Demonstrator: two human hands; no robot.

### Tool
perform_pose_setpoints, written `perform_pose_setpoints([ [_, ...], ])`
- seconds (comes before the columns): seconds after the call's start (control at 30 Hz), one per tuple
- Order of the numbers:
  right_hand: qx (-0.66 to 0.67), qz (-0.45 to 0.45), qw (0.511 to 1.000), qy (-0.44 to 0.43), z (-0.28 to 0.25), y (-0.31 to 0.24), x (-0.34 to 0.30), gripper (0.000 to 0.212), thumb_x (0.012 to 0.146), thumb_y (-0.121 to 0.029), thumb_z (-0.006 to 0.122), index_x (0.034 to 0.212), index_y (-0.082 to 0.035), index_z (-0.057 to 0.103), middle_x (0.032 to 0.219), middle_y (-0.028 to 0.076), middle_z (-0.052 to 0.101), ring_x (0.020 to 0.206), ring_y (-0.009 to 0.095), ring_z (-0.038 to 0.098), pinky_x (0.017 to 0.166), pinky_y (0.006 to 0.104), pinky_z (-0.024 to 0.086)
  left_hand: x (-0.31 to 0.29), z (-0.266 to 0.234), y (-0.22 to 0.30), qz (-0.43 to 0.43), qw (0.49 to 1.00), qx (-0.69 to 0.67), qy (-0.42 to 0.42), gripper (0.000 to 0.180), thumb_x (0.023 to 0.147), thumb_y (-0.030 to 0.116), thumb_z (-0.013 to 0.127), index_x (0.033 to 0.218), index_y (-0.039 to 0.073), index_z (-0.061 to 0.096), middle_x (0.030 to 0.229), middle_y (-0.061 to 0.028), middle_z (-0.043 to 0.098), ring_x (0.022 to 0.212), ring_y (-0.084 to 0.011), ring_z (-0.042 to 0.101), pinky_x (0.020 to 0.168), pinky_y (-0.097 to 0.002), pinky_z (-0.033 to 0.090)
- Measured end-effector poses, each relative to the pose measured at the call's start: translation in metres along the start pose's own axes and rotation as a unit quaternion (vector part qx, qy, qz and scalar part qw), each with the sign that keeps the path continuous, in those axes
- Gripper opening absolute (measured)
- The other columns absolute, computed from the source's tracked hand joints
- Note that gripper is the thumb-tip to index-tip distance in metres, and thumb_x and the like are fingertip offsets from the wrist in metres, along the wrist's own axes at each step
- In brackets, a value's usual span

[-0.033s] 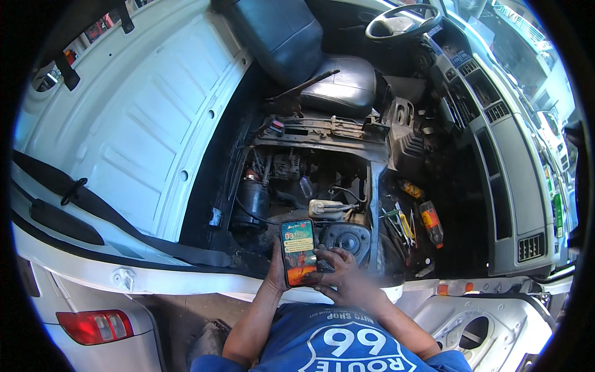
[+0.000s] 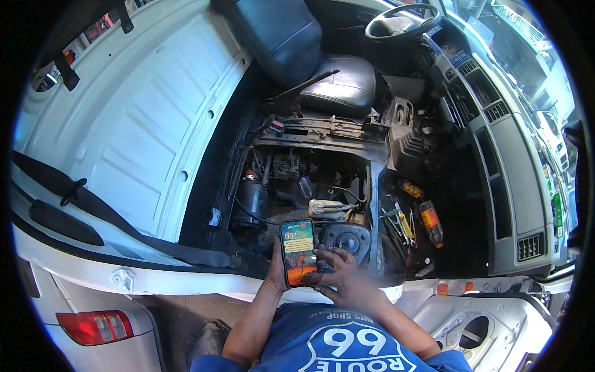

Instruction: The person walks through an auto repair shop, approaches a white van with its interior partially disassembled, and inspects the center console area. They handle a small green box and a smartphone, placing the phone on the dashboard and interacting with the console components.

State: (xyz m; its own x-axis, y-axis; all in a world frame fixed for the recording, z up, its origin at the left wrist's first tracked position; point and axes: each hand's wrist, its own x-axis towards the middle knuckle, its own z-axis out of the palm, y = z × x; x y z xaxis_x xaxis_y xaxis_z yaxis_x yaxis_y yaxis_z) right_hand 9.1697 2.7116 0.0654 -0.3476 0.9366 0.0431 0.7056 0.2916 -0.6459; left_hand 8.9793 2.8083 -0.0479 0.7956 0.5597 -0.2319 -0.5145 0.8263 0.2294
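A smartphone (image 2: 299, 251) with a lit, colourful screen stands tilted up in front of me. My left hand (image 2: 276, 270) is closed around its left side and lower part; most of those fingers are hidden behind it. At the phone's right edge is my right hand (image 2: 344, 276), its fingers bent but apart and the fingertips close to the screen. Whether they touch it, I cannot tell. Just beyond the phone lies the open engine bay, with a dark canister (image 2: 253, 201), a yellowed plastic reservoir (image 2: 325, 209) and a round black part (image 2: 341, 240).
Pliers and wrenches (image 2: 406, 228) lie on the floor right of the bay, beside a bottle with an orange label (image 2: 431, 224). A black seat (image 2: 341, 84) and a steering wheel (image 2: 403, 25) stand farther back. Along the right runs the grey dashboard (image 2: 511, 180); a seat belt (image 2: 118, 217) crosses the left.
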Motion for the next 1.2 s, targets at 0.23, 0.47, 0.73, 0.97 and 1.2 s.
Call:
perform_pose_setpoints([
  [0.23,-0.016,0.002,1.000,-0.012,-0.003,0.001,0.003,0.032,0.090,-0.027,0.074,0.122,-0.029,0.073,0.155,0.017,0.041,0.142,0.047,0.035,0.116,0.0599,0.028,0.006,-0.001,0.002,0.000,1.000,-0.025,0.018,0.089,0.095,0.080,0.034,0.151,0.012,0.045,0.138,-0.0176,0.060,0.121,-0.0343,0.064,0.098,-0.0499,0.057],
  [0.47,-0.036,0.004,0.999,-0.032,0.002,-0.004,0.004,0.027,0.090,-0.033,0.074,0.117,-0.028,0.076,0.161,0.013,0.036,0.147,0.047,0.029,0.118,0.0624,0.024,0.008,0.003,0.003,-0.007,1.000,0.004,0.018,0.089,0.096,0.080,0.033,0.153,0.012,0.042,0.144,-0.0175,0.055,0.128,-0.0346,0.059,0.105,-0.0519,0.052],
  [0.73,-0.100,0.036,0.994,0.024,0.003,0.007,0.017,0.047,0.089,-0.033,0.075,0.135,-0.029,0.066,0.164,0.015,0.030,0.147,0.048,0.028,0.118,0.0638,0.023,0.002,0.015,-0.003,-0.005,0.999,0.026,0.027,0.093,0.093,0.082,0.034,0.156,0.014,0.037,0.148,-0.0164,0.052,0.132,-0.0330,0.056,0.105,-0.0495,0.053],
  [0.97,0.139,0.154,0.965,0.163,-0.001,0.014,0.032,0.077,0.090,-0.020,0.073,0.156,-0.001,0.036,0.153,0.029,0.039,0.138,0.047,0.043,0.117,0.0495,0.034,0.011,0.025,-0.006,0.000,0.998,0.048,0.047,0.091,0.096,0.080,0.033,0.155,0.011,0.039,0.143,-0.0206,0.056,0.122,-0.0335,0.064,0.097,-0.0458,0.058],
  [1.2,0.330,0.253,0.906,0.076,0.013,0.008,0.028,0.101,0.084,-0.012,0.080,0.160,0.004,0.015,0.146,0.029,0.046,0.137,0.039,0.049,0.115,0.0412,0.039,0.014,0.026,-0.009,0.007,0.999,0.033,0.032,0.090,0.097,0.078,0.032,0.153,0.008,0.041,0.141,-0.0208,0.058,0.122,-0.0338,0.064,0.099,-0.0462,0.058],
])
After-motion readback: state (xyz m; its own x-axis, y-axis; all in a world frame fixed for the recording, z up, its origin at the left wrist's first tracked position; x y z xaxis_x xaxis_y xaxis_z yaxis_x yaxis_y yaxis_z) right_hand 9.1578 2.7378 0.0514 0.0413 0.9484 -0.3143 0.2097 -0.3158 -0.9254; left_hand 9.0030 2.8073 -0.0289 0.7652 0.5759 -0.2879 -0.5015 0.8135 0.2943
